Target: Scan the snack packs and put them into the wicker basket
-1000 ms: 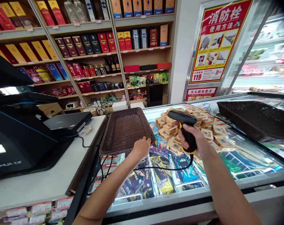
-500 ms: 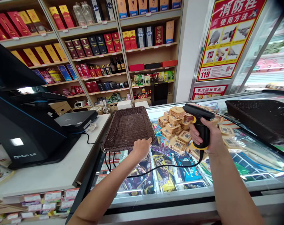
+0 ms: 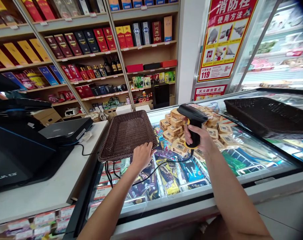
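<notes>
— What do you hold in your right hand?

— I hold the black scanner; my fingers are closed around its grip, and its head appears in front of the pile of packs, which lies on the glass top of the freezer.

— And how is your left hand?

— There the fingers are bent over the rim of the brown wicker basket, at its near right corner. The basket is to the left of the packs.

— Where does the cable go?

— It leaves the bottom of the grip and passes behind my left forearm. The white bench, with the black machine, stands left of the basket
</notes>
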`<action>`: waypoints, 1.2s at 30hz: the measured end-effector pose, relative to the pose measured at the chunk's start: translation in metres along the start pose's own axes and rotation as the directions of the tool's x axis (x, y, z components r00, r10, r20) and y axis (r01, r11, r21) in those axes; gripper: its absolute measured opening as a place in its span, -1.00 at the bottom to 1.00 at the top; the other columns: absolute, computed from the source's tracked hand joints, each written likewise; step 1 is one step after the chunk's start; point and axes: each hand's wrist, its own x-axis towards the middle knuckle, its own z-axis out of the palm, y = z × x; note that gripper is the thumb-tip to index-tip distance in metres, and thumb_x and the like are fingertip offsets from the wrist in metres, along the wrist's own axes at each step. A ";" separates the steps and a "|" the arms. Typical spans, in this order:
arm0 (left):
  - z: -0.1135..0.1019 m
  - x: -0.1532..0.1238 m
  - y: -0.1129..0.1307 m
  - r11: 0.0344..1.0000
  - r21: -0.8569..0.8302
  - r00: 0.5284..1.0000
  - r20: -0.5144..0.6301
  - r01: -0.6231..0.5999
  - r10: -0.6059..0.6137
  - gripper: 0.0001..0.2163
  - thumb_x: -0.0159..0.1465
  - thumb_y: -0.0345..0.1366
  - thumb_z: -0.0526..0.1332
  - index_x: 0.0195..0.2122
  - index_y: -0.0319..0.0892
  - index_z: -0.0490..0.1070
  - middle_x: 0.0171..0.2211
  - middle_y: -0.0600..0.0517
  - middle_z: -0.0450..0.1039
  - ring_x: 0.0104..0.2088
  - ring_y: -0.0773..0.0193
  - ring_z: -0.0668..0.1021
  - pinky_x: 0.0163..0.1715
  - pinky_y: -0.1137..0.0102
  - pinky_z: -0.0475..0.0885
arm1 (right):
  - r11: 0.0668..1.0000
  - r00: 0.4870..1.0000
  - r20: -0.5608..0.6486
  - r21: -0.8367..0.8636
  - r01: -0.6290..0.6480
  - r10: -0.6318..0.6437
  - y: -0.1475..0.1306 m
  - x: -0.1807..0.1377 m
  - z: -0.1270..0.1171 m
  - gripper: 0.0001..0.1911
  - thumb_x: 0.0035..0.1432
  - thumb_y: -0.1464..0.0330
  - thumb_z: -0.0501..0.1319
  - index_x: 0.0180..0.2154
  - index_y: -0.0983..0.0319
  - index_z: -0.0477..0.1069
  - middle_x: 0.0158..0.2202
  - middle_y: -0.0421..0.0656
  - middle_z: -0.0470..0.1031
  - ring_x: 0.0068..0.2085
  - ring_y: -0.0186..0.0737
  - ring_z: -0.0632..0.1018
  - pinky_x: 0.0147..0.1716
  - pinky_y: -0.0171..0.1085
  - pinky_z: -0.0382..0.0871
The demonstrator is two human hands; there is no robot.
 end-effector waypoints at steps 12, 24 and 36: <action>0.002 0.003 -0.005 0.999 0.008 0.999 -0.019 -0.035 0.035 -0.69 0.48 -0.06 -0.01 -0.01 -0.16 0.37 -0.17 -0.14 0.53 -0.17 -0.01 0.61 -0.34 0.29 0.34 | 0.962 0.935 0.289 -0.117 0.246 -0.204 -0.064 0.033 0.055 -0.59 -0.09 0.11 0.46 -0.28 0.17 0.41 -0.58 -0.32 0.34 -0.64 -0.37 0.36 -0.65 -0.32 0.25; -0.018 0.007 -0.019 0.930 -0.363 0.998 0.013 -0.060 0.069 -0.60 0.44 0.02 0.04 0.05 -0.19 0.38 -0.03 -0.16 0.51 -0.04 -0.01 0.57 -0.09 0.20 0.43 | 0.842 0.979 -0.193 -0.537 -0.052 -0.063 -0.116 0.012 0.029 -0.50 -0.06 0.02 0.48 -0.24 0.19 0.41 -0.56 -0.28 0.40 -0.63 -0.33 0.44 -0.66 -0.33 0.40; -0.074 0.176 0.051 0.750 -0.661 0.997 -0.056 0.009 -0.062 -0.22 0.18 0.10 0.29 0.32 -0.23 0.14 0.29 -0.33 0.21 0.29 -0.16 0.31 0.15 0.16 0.32 | 0.441 0.911 -0.377 -0.797 -0.411 0.168 -0.105 0.052 -0.038 -0.56 0.10 -0.05 0.32 -0.46 0.16 0.33 -0.60 -0.15 0.48 -0.59 -0.18 0.53 -0.61 -0.28 0.41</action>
